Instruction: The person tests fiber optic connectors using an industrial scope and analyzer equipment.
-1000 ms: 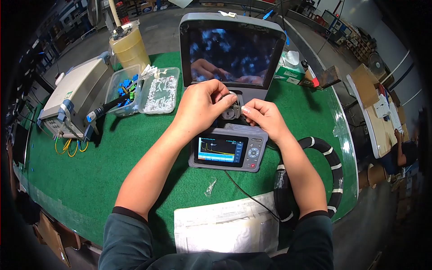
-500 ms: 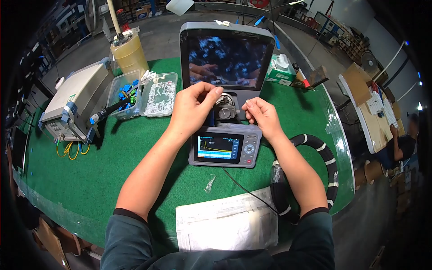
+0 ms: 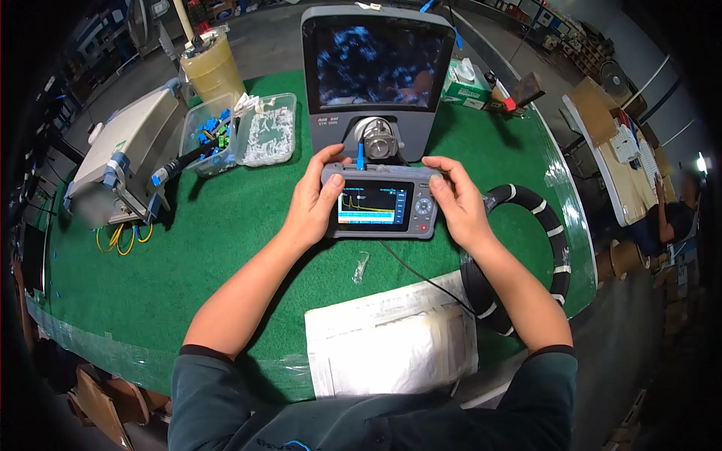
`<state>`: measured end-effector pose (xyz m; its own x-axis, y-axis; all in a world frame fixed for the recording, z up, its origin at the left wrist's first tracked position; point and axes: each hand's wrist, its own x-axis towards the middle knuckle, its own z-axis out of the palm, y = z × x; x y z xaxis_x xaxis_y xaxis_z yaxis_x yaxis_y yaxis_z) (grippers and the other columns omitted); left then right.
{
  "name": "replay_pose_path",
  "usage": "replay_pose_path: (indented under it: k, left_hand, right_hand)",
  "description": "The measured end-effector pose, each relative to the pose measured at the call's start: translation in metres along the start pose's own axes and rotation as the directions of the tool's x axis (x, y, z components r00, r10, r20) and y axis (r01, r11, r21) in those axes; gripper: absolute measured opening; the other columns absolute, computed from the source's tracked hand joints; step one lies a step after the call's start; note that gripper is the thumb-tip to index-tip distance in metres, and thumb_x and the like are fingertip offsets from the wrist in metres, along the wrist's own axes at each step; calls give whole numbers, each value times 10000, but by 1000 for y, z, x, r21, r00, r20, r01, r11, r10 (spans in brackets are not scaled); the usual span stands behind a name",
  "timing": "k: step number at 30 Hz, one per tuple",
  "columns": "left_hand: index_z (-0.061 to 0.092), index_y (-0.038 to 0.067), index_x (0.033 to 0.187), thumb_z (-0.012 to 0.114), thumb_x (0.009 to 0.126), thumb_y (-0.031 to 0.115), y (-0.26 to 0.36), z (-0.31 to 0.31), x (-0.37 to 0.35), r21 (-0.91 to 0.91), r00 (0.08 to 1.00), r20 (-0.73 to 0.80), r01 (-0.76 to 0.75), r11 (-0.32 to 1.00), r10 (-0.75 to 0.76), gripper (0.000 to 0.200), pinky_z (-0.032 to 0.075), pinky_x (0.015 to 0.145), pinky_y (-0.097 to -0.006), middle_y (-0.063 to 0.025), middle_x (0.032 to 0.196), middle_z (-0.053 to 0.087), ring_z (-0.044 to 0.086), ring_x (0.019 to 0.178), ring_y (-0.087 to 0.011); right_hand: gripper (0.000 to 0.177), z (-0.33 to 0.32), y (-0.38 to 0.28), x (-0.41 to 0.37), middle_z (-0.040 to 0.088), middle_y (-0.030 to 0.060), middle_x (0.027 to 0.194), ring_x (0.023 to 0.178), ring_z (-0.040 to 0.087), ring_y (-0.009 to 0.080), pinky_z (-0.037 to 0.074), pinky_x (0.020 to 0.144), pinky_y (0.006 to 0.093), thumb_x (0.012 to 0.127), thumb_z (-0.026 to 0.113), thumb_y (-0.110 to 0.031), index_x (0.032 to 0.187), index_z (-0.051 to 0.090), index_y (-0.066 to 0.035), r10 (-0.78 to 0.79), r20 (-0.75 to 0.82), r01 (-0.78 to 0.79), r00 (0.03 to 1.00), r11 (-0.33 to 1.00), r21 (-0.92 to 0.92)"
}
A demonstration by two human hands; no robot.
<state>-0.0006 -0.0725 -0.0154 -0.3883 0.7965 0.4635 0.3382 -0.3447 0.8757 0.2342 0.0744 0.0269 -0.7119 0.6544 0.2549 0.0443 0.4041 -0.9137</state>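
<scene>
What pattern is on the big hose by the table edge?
Black with white bands; the thick black hose shows best in the head view.

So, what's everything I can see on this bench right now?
handheld tester: one, grey, lit screen, held mid-table
inspection monitor: one, grey, behind tester
plastic boxes: two, clear, back left
bench instrument: one, white, far left
banded hose: one, black-white, right
packet: one, white, near edge
tissue box: one, green, back right
mat: one, green, covering table
left hand: gripping tester's left end
right hand: gripping tester's right end
</scene>
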Motion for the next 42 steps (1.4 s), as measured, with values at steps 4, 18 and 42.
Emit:
replay_pose_path:
  k: [4,18,42]
  left_hand:
    - [525,16,1354,502,1065,486,-6,0,-2,11,999,2,42,999,-42,552,466,998,-347,-146,1188,666,625,1094,-221]
    - [509,29,1338,448,1057,555,2,-2,-3,77,997,8,81,994,-82,599,459,960,-340,-137,1122,653,610,1047,-212]
    - [503,19,1333,450,1038,596,-4,0,-6,5,993,-7,114,993,-114,650,446,974,-343,-125,1132,631,585,1055,-205]
  right_hand:
    - [487,3,2,-10,661,125,1238,1085,627,176,489,984,331,1029,654,-268,1419,534,-3,-81,-8,80,997,992,-102]
    - [469,-9,-1,-4,668,98,1234,1119,606,136,464,1008,300,1062,563,-224,1486,509,-29,-56,118,73,991,986,-147]
    - [596,-12,-18,-2,606,213,1414,1345,570,304,396,1147,399,946,671,-187,1476,485,15,5,183,30,983,982,-185]
